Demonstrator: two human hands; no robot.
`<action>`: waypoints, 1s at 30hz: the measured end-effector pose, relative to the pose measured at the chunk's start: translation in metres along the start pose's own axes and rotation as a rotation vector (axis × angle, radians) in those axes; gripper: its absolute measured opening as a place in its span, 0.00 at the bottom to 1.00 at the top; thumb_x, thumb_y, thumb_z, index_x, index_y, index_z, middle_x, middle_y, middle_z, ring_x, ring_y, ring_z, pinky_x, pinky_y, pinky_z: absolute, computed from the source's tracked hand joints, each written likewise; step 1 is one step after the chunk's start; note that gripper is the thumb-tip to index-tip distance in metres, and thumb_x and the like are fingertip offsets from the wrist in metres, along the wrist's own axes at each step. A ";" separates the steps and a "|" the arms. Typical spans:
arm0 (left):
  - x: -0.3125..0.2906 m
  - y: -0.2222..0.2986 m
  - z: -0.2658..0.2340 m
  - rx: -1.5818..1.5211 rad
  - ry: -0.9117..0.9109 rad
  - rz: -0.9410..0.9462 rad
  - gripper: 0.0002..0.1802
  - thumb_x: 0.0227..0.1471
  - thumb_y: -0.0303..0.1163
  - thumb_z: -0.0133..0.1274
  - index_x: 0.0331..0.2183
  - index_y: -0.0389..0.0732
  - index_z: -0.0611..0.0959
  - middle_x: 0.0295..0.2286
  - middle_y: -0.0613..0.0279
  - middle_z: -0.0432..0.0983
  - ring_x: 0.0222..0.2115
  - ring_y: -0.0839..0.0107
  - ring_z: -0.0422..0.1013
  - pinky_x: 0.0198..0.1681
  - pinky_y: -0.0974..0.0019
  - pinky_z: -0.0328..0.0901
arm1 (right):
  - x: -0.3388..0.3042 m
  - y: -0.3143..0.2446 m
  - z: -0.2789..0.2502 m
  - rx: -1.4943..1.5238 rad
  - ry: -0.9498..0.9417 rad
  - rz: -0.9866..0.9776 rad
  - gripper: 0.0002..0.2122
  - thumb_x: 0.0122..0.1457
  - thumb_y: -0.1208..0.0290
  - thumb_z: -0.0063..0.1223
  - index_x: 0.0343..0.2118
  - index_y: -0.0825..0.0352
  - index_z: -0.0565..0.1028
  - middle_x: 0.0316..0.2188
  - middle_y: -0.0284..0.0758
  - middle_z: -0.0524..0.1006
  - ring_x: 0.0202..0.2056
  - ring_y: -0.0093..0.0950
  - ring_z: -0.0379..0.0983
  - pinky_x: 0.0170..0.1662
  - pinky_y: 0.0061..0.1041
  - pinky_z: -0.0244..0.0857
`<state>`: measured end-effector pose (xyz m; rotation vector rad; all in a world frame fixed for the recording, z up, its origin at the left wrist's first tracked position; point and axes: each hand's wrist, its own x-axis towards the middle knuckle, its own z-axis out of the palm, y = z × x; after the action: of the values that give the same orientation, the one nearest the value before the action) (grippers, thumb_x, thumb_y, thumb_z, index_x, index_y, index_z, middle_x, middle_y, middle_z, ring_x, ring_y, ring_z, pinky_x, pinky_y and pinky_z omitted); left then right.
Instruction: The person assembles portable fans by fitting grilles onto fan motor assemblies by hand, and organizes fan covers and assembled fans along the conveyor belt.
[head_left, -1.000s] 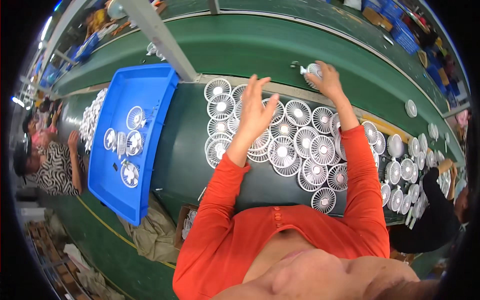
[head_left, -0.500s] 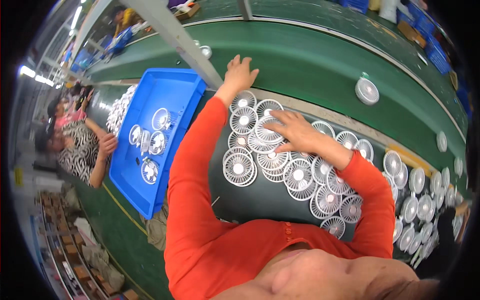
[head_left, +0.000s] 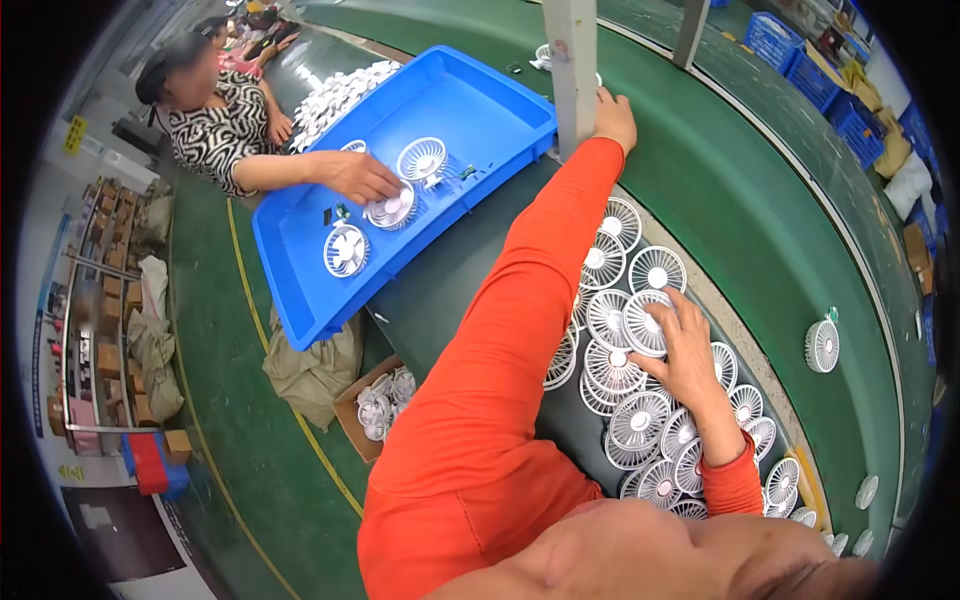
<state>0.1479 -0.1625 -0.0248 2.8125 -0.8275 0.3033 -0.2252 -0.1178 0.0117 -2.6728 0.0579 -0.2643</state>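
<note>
My left hand (head_left: 615, 122) reaches over the green conveyor belt beside a pale metal post. Its fingers are stretched out and partly hidden, and a small white part lies just beyond them. My right hand (head_left: 688, 352) has thumb and fingers on opposite sides of a round white fan grille (head_left: 645, 323) with spokes and a solid hub. Around and under it, many similar white grilles (head_left: 640, 420) overlap in a pile on the dark work surface. My red left sleeve hides part of that pile.
Left of my arm is a blue tray (head_left: 480, 95) holding several white fan parts. A co-worker's hand (head_left: 362, 178) touches one. Small white pieces (head_left: 345, 100) lie behind the tray. The post (head_left: 570, 75) stands by the belt (head_left: 740, 170), which carries a fan part (head_left: 822, 345). A carton (head_left: 362, 440) sits below.
My view has swung left. My left hand has reached farther out beside the post. My right hand remains at the grilles, now gripping one by its edges. The co-worker's hand has moved into the blue tray.
</note>
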 end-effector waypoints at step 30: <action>-0.034 0.005 -0.015 -0.244 0.284 0.181 0.10 0.46 0.30 0.54 0.35 0.41 0.79 0.37 0.51 0.72 0.41 0.50 0.70 0.41 0.53 0.69 | -0.003 -0.002 0.004 -0.035 0.017 0.009 0.32 0.43 0.56 0.66 0.51 0.62 0.67 0.57 0.47 0.60 0.57 0.48 0.57 0.57 0.45 0.52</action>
<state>0.1148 -0.1454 -0.0188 2.4022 -0.9787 0.5720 -0.2278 -0.1137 0.0087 -2.7044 0.0807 -0.2856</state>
